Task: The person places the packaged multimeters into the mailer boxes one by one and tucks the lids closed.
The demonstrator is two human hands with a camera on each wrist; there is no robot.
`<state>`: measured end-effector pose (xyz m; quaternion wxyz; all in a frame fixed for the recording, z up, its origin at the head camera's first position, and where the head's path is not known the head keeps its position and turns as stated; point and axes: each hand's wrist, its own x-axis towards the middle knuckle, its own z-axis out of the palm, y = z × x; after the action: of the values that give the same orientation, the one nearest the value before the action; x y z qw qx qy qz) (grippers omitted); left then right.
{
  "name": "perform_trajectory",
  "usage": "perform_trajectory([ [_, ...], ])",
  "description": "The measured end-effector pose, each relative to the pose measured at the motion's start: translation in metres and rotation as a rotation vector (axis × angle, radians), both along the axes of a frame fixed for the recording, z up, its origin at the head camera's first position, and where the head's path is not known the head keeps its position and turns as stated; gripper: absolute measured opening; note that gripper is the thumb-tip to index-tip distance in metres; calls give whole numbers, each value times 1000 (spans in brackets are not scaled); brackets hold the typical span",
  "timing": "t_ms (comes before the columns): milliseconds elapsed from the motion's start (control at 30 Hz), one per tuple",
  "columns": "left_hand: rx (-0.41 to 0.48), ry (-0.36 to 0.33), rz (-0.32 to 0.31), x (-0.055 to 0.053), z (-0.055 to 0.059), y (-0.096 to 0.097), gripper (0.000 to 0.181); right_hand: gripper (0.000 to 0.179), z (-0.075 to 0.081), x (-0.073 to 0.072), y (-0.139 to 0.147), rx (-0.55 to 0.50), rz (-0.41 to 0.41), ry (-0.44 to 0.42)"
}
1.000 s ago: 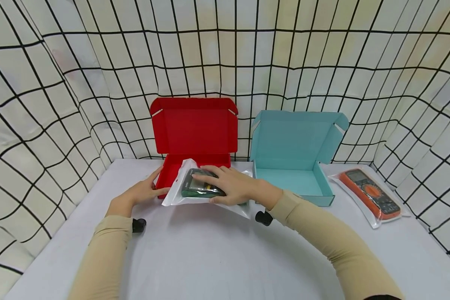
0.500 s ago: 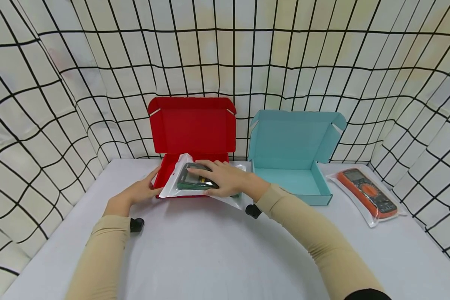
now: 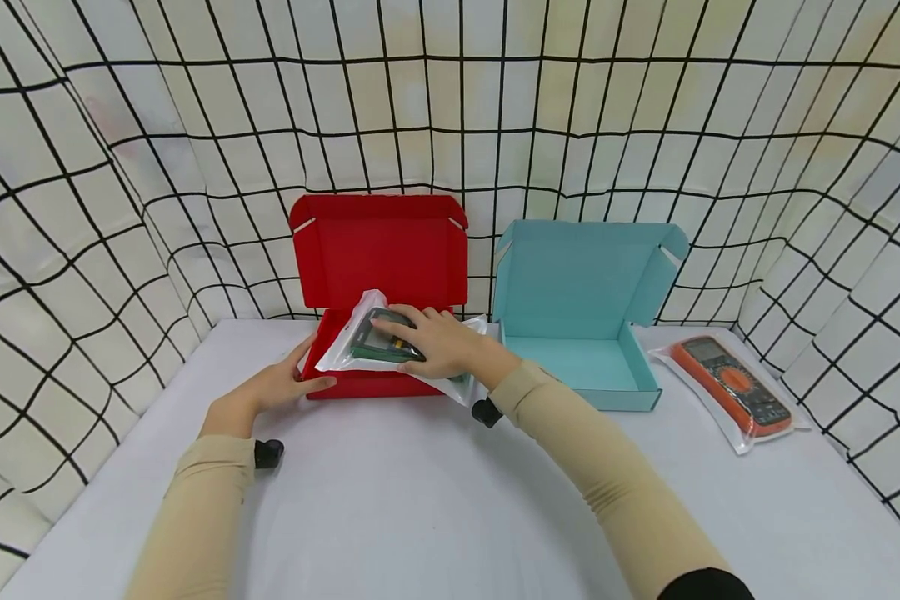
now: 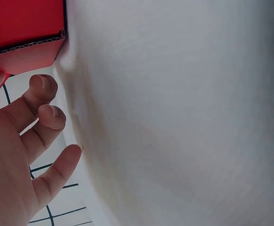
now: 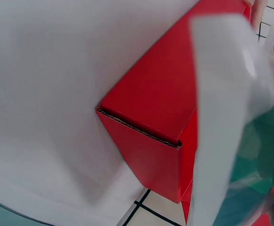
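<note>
A green-cased multimeter [image 3: 371,348] in a clear plastic bag tilts over the open red box [image 3: 371,386]. From above, my right hand [image 3: 446,346] grips the bagged meter, hiding part of its face. Its blurred bag [image 5: 221,61] and green casing [image 5: 252,150] hang beside the box front in the right wrist view. My left hand [image 3: 270,390] is at the box's left front corner, its thumb along the front and its fingers by the side. Up close, three of its relaxed fingers [image 4: 43,117] stand apart from the red cardboard [image 4: 24,28].
An open light-blue box [image 3: 577,358] stands to the right of the red one. Farther right, an orange multimeter [image 3: 735,383] lies in a clear bag on the white-covered table [image 3: 412,500]. Black grid netting [image 3: 461,133] over white cloth surrounds the table.
My right hand has carried the bagged multimeter away from me and slightly left, farther over the red box. More of the box's front wall shows. My left hand stays at the corner.
</note>
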<state>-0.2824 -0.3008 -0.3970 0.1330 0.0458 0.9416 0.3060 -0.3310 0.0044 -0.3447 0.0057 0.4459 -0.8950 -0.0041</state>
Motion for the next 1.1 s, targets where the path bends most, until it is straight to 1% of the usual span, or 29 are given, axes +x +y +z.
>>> perform_trajectory([
  [167, 16, -14, 0, -1, 0, 0, 113, 88, 0, -3, -5, 8, -23, -13],
  [267, 29, -18, -5, -1, 0, 0, 114, 89, 0, -4, -8, 23, -21, 3],
  [467, 44, -2, -11, -1, -1, -1, 112, 89, 1, -5, -15, 48, 16, 79],
  [667, 53, -14, -2, -1, 0, -1, 114, 87, 3, -7, -20, 56, 40, 169],
  [867, 46, -23, 6, -2, 0, -1, 114, 88, -1, -10, -23, 52, 66, 268],
  [1000, 45, -14, 3, -2, 0, -1, 113, 89, -4, -12, -25, 59, 74, 343],
  [1100, 54, -6, -5, -1, 1, 0, 111, 90, -4, -13, -27, 48, 76, 373],
])
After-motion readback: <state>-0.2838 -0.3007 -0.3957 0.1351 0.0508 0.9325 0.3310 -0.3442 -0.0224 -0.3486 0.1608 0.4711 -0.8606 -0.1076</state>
